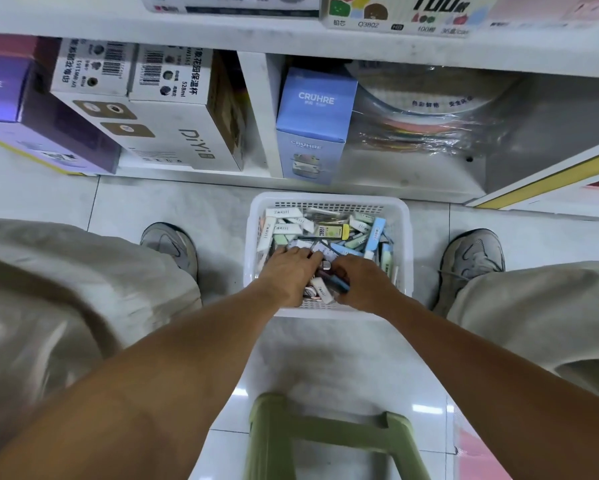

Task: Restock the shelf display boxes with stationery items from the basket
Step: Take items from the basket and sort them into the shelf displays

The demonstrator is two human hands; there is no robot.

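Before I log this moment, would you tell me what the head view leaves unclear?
- Right hand: its fingers are curled under, so its grip is unclear.
- Items beneath the left hand in the basket: covered.
- Display boxes on the upper shelf: cut off by the top edge.

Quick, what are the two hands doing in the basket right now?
Left hand: open, fingers spread flat on the small boxes in the basket.
Right hand: fingers curled round a blue item.
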